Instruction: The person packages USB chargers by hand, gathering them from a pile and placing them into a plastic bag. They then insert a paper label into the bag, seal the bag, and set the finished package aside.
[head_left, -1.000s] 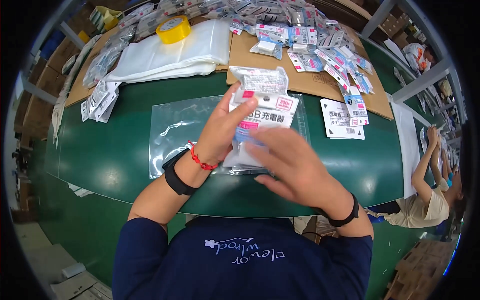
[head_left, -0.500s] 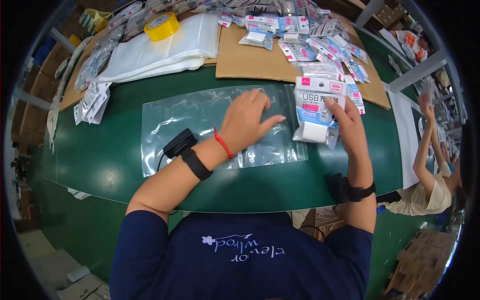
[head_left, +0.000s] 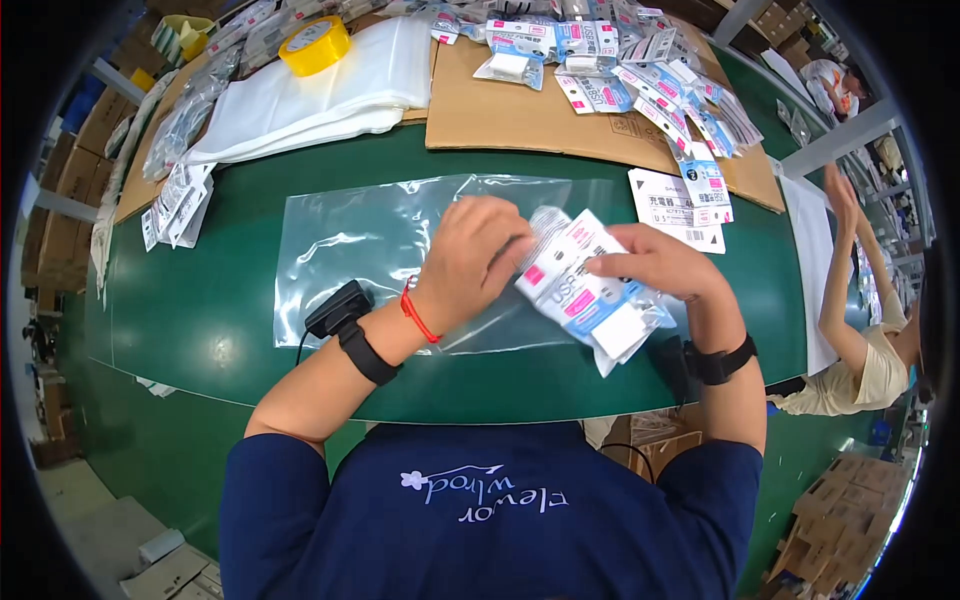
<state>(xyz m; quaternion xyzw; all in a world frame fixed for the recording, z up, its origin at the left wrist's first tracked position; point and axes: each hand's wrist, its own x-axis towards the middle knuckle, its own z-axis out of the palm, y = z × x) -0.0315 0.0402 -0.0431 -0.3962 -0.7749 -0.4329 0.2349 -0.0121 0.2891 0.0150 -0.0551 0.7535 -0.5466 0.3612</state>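
Note:
Above the right part of the table, my right hand grips a small stack of packaged chargers; they are clear pouches with white, pink and blue cards and a white block inside, tilted down to the right. My left hand is closed at the upper left end of the stack, thumb toward the pouches. Whether its fingers pinch a pouch or the bag is hidden. Under my left hand and wrist lies a large clear plastic bag, flat on the green table, its right end partly behind the chargers.
More packaged chargers are heaped on a cardboard sheet at the back. A white printed card lies right of the bag. Yellow tape rests on stacked clear bags. Another person is at the right.
My right hand has brought the chargers left and down, tilting them beside my left hand. My left fingers have curled in. The white printed card on the right is now uncovered.

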